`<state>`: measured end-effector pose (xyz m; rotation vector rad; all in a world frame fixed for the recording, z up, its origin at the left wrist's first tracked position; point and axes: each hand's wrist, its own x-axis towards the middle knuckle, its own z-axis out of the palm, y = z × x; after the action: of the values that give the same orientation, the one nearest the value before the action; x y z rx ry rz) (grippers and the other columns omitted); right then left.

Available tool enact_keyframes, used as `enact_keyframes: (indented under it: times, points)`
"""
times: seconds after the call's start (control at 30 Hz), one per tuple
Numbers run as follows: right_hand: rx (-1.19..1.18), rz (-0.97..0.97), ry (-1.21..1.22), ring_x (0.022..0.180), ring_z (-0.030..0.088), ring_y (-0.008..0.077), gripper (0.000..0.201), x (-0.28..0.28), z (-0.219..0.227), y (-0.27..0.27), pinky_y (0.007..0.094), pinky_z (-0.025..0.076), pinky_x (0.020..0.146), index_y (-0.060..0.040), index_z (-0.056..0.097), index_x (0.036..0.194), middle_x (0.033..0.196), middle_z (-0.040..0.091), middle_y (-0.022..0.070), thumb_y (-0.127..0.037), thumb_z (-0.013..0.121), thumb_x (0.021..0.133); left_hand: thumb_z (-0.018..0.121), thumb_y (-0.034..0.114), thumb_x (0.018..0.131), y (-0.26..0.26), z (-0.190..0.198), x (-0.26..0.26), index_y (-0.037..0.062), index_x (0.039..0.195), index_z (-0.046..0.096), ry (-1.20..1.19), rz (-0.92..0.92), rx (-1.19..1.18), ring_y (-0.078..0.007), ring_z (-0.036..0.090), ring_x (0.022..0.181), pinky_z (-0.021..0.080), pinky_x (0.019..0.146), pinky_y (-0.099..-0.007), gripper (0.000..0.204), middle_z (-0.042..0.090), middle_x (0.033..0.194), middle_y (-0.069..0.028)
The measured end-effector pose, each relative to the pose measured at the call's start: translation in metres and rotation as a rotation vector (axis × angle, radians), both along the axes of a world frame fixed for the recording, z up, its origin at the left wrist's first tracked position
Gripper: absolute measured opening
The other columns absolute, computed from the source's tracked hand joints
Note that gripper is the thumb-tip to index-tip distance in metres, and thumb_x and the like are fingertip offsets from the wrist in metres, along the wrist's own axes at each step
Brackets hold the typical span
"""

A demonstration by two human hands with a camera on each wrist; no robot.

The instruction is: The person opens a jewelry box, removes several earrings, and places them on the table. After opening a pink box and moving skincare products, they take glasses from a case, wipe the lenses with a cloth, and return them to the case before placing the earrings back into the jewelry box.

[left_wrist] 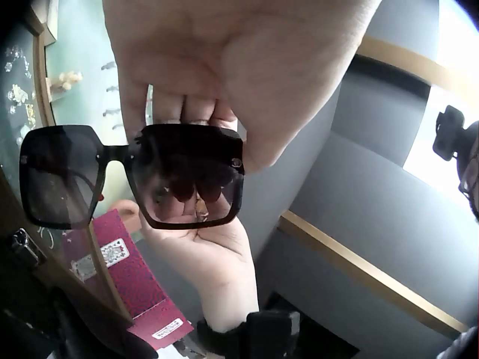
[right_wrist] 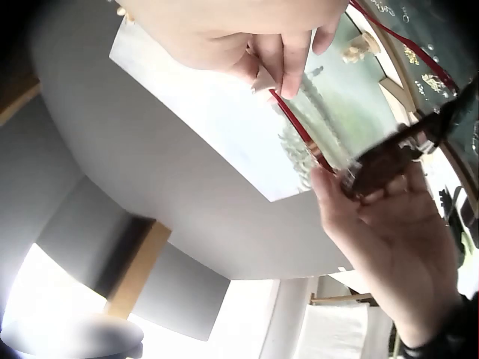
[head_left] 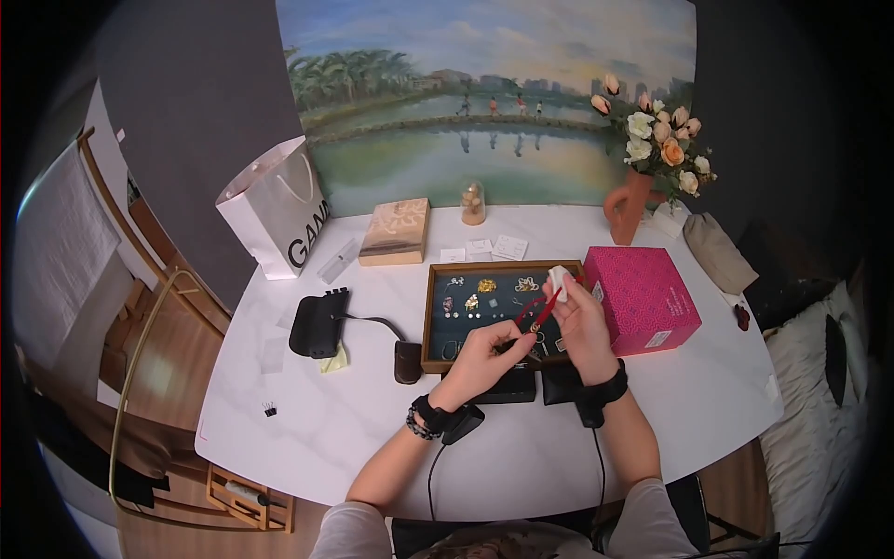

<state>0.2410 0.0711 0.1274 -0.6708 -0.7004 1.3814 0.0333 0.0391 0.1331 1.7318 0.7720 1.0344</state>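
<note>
Over the jewelry tray my left hand (head_left: 482, 361) holds a pair of sunglasses (left_wrist: 58, 179) by the front, near one hinge. Large square dark lenses fill the frame, and its arms are red with a gold-coloured piece by the hinge. My right hand (head_left: 587, 334) pinches a small white cloth (right_wrist: 263, 81) round the tip of one red arm (right_wrist: 293, 120). The other red arm stretches out free over the tray in the right wrist view. Below lies the wood-rimmed tray (head_left: 426, 321), with rows of gold and silver jewelry on dark lining.
A pink patterned box (head_left: 643, 300) stands right of the tray, with a flower vase (head_left: 630, 210) behind it. To the left are a black case-like object (head_left: 318, 323), a white paper bag (head_left: 270, 210) and a flat wooden-toned box (head_left: 395, 233). A small glass dome (head_left: 473, 205) stands at the back.
</note>
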Motion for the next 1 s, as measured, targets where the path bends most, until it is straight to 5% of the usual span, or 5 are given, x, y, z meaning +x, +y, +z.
enact_keyframes:
  times: [0.4, 0.5, 0.6, 0.77, 1.0]
  points:
    - [-0.035, -0.105, 0.078, 0.125, 0.062, 0.0192, 0.044, -0.004, -0.003, 0.003, 0.0324, 0.041, 0.111, -0.0034, 0.058, 0.136, 0.125, 0.071, 0.008, -0.039, 0.052, 0.111, 0.064, 0.008, 0.105, 0.008, -0.008, 0.002, 0.0019, 0.124, 0.055, -0.351, -0.178, -0.084, -0.0048, 0.066, 0.092, 0.055, 0.08, -0.0223, 0.022, 0.068, 0.104, 0.0001]
    - [-0.04, -0.175, 0.056, 0.111, 0.066, 0.0172, 0.041, -0.012, -0.006, -0.001, 0.0314, 0.046, 0.103, -0.0064, 0.061, 0.131, 0.116, 0.072, 0.0066, -0.041, 0.052, 0.111, 0.063, 0.007, 0.105, 0.013, -0.013, 0.002, 0.0014, 0.125, 0.055, -0.465, -0.154, -0.091, -0.0054, 0.067, 0.091, 0.057, 0.078, -0.0225, 0.022, 0.069, 0.106, -0.0013]
    - [-0.136, -0.029, -0.008, 0.081, 0.064, 0.0088, 0.033, -0.019, -0.015, -0.003, 0.0266, 0.05, 0.076, -0.0111, 0.066, 0.118, 0.098, 0.069, 0.0004, -0.041, 0.055, 0.11, 0.058, 0.014, 0.109, 0.014, -0.008, -0.002, 0.0031, 0.123, 0.055, -0.531, -0.128, -0.16, -0.0098, 0.069, 0.088, 0.059, 0.075, -0.026, 0.018, 0.07, 0.1, -0.0031]
    - [-0.05, 0.205, -0.065, 0.075, 0.062, 0.0045, 0.027, -0.019, -0.031, 0.001, 0.0206, 0.048, 0.072, -0.009, 0.068, 0.114, 0.091, 0.068, -0.0023, -0.034, 0.058, 0.109, 0.055, 0.022, 0.11, 0.016, -0.001, -0.011, 0.0065, 0.128, 0.055, -0.571, -0.04, -0.294, -0.0167, 0.074, 0.091, 0.061, 0.073, -0.0281, 0.023, 0.072, 0.103, -0.0055]
    - [0.281, 0.32, -0.638, 0.089, 0.068, 0.01, 0.025, -0.047, -0.059, 0.001, 0.0255, 0.053, 0.08, -0.0015, 0.063, 0.115, 0.101, 0.071, 0.0024, -0.022, 0.048, 0.113, 0.058, 0.011, 0.106, 0.025, 0.003, -0.025, 0.0018, 0.145, 0.043, -0.86, -0.013, -0.416, -0.0201, 0.071, 0.109, 0.063, 0.09, -0.0317, 0.043, 0.06, 0.144, -0.0142]
